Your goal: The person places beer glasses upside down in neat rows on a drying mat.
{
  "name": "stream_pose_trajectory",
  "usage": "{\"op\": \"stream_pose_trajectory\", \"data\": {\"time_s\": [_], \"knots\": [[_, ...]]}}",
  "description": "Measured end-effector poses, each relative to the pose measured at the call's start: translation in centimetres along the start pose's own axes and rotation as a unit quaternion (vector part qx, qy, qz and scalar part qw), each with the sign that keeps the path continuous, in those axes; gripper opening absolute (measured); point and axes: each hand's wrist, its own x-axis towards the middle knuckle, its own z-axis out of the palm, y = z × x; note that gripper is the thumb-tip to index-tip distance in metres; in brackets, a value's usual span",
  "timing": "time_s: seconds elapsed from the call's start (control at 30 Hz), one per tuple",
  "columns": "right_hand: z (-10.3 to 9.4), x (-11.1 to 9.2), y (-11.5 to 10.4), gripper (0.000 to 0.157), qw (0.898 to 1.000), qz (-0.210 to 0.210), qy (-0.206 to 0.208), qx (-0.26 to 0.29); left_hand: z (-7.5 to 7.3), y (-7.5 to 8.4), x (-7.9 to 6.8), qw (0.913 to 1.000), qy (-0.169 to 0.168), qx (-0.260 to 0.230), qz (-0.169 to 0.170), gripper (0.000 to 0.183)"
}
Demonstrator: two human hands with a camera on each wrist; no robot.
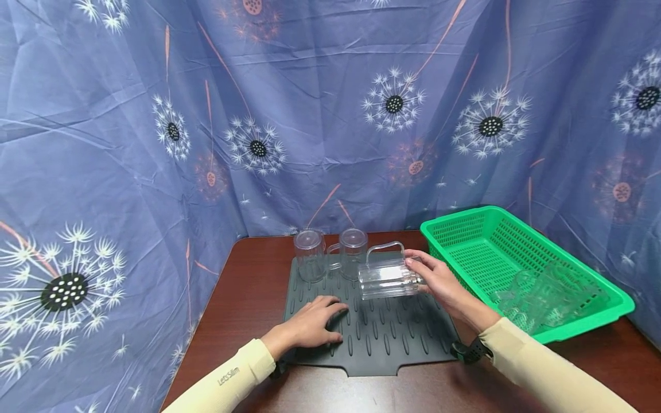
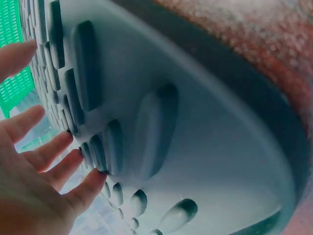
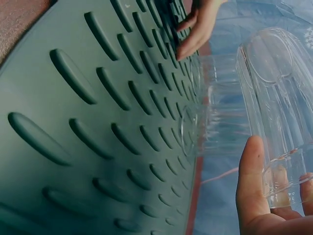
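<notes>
My right hand (image 1: 436, 281) grips one end of a clear glass mug (image 1: 387, 280), which lies sideways in the air over the dark grey ridged mat (image 1: 377, 344). The mug's handle points up, and its other end faces left. In the right wrist view the thumb (image 3: 252, 176) lies along the glass, with other fingers showing through it. My left hand (image 1: 312, 324) is low over the mat's left part, fingers spread and loosely bent, holding nothing. Two more glass mugs, one left (image 1: 310, 258) and one right (image 1: 353, 255), stand bottom up on the mat's far edge.
A green plastic basket (image 1: 459, 226) stands right of the mat, with several clear glass items (image 1: 547, 295) heaped in its near part. Beneath everything is a brown wooden table (image 1: 222, 321). A blue dandelion-patterned curtain (image 1: 320, 115) hangs behind and along the left side.
</notes>
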Motion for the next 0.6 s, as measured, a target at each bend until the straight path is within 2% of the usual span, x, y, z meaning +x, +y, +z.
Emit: {"op": "stream_pose_trajectory", "data": {"time_s": [0.17, 0.33, 0.43, 0.6], "knots": [[0.8, 0.1, 0.8, 0.065, 1.0, -0.001, -0.003, 0.009, -0.2, 0.1, 0.2, 0.9998, 0.01, -0.013, -0.008, 0.063], [1.2, 0.2, 1.7, 0.065, 1.0, 0.003, -0.006, 0.026, -0.4, 0.6, 0.5, 0.9973, 0.049, -0.04, -0.038, 0.059], [1.5, 0.2, 2.2, 0.064, 1.0, 0.011, -0.003, 0.02, -0.6, 1.0, 0.8, 0.9913, 0.079, -0.092, -0.051, 0.062], [1.9, 0.1, 2.8, 0.064, 1.0, 0.018, -0.005, 0.021, -1.0, 1.6, 1.3, 0.9716, 0.103, -0.209, -0.038, 0.076]]}}
